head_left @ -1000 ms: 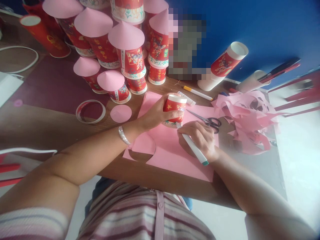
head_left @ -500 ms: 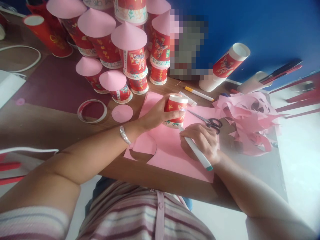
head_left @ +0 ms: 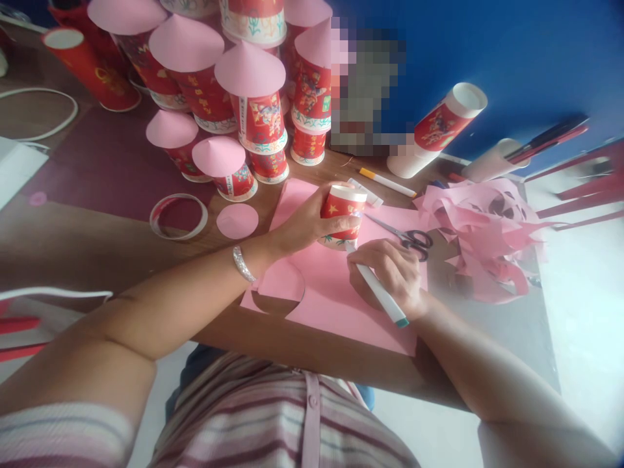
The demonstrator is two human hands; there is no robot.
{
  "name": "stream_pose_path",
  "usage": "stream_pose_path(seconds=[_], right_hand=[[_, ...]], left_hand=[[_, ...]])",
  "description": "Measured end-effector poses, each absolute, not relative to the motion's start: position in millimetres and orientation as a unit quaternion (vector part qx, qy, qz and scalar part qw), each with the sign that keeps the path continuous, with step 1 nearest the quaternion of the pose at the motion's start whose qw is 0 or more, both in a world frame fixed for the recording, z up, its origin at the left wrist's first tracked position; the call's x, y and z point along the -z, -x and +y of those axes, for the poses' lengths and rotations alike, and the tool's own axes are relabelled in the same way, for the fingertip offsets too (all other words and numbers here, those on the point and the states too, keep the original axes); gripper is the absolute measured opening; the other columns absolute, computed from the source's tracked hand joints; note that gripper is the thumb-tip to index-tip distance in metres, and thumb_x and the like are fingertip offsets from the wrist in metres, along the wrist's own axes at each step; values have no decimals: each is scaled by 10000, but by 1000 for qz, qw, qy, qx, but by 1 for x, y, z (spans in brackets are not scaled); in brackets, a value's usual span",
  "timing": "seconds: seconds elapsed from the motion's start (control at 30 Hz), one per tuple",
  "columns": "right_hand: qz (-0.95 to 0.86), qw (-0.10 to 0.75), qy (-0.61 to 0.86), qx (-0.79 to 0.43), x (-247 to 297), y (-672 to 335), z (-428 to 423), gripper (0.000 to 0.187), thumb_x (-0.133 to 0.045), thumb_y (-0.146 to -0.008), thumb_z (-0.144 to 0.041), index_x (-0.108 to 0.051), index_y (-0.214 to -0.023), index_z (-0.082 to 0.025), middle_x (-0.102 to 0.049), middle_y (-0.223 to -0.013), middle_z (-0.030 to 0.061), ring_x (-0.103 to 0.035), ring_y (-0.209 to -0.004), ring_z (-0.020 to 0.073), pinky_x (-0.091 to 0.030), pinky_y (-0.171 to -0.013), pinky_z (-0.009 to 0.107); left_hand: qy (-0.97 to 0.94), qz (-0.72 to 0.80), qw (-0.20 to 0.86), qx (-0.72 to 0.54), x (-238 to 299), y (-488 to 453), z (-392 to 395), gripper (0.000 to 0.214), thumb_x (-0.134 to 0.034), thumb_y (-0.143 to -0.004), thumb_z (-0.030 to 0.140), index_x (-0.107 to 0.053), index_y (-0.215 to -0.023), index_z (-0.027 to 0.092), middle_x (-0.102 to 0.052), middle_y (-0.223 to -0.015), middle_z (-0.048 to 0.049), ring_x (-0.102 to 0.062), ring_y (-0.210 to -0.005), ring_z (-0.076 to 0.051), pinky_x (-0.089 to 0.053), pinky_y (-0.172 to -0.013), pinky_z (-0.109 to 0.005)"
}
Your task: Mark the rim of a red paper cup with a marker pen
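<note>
My left hand (head_left: 312, 220) is wrapped round a red paper cup (head_left: 344, 207) with a white rim and green drawings on its white lower band. My right hand (head_left: 392, 270) grips a white marker (head_left: 376, 294) with a green end, its tip at the cup's lower band. Whether the tip touches the cup is hard to tell. Beneath both hands lies pink paper (head_left: 322, 286) with a rounded cut-out at its near left. Scissors (head_left: 407, 239) with dark handles rest on the paper, right of the cup.
Red cups with pink cone tops (head_left: 249, 71) stand stacked at the back left. Pink paper scraps (head_left: 487, 227) heap at the right. A tape roll (head_left: 178, 217) and a pink disc (head_left: 237, 221) lie left of my hand; a yellow-capped marker (head_left: 387, 182) lies behind the cup.
My right hand and the marker have shifted slightly left, the marker's green end moving up and left. My left hand still holds the cup in about the same place.
</note>
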State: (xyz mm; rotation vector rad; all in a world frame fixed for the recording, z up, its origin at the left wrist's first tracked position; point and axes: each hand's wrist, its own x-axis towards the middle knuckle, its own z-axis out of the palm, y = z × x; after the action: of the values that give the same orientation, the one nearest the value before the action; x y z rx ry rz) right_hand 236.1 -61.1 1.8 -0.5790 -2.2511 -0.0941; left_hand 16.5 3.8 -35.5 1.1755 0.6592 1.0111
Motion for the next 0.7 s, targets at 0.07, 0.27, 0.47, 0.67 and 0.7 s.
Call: stream_pose_path(seconds=[0.07, 0.27, 0.47, 0.67, 0.7], right_hand=[[-886, 399, 235, 38, -1, -235, -61, 244, -664, -1092, -30, -629, -1195, -248, -796, -894, -1, -739, -714, 164, -592, -661, 297], [-883, 399, 244, 49, -1, -234, -60, 239, -670, -1091, -39, -629, -1199, -249, -807, -897, -5, -753, -692, 163, -598, -634, 304], [-881, 408, 236, 43, -1, -233, -57, 276, -686, -1049, -14, -649, -1197, -243, -803, -912, -4, -740, -685, 165, -588, -626, 306], [-876, 409, 250, 55, 1, -235, -57, 240, -665, -1087, -45, -652, -1182, -266, -787, -911, -17, -738, -688, 163, -597, -635, 313], [-875, 410, 252, 58, 1, -235, -57, 235, -668, -1090, -50, -651, -1180, -266, -785, -905, -18, -739, -684, 164, -599, -631, 314]], left_hand=[[-519, 293, 667, -447, 36, -17, 3, 768, -1071, -835, 498, -639, -1410, 228, -780, -1400, -130, -771, -1193, -257, -629, -920, -366], [-520, 299, 666, -443, 34, -18, 2, 772, -1067, -838, 518, -638, -1409, 227, -800, -1396, -130, -789, -1150, -249, -636, -926, -377], [-523, 311, 661, -438, 33, -18, 3, 799, -1074, -823, 557, -647, -1415, 231, -817, -1350, -126, -812, -1109, -260, -656, -924, -397], [-534, 305, 657, -435, 35, -17, 4, 840, -1071, -830, 607, -634, -1434, 219, -799, -1406, -155, -808, -1211, -312, -671, -1006, -461], [-535, 307, 657, -434, 35, -17, 4, 846, -1068, -834, 607, -633, -1444, 216, -797, -1413, -159, -805, -1231, -322, -672, -1021, -473]])
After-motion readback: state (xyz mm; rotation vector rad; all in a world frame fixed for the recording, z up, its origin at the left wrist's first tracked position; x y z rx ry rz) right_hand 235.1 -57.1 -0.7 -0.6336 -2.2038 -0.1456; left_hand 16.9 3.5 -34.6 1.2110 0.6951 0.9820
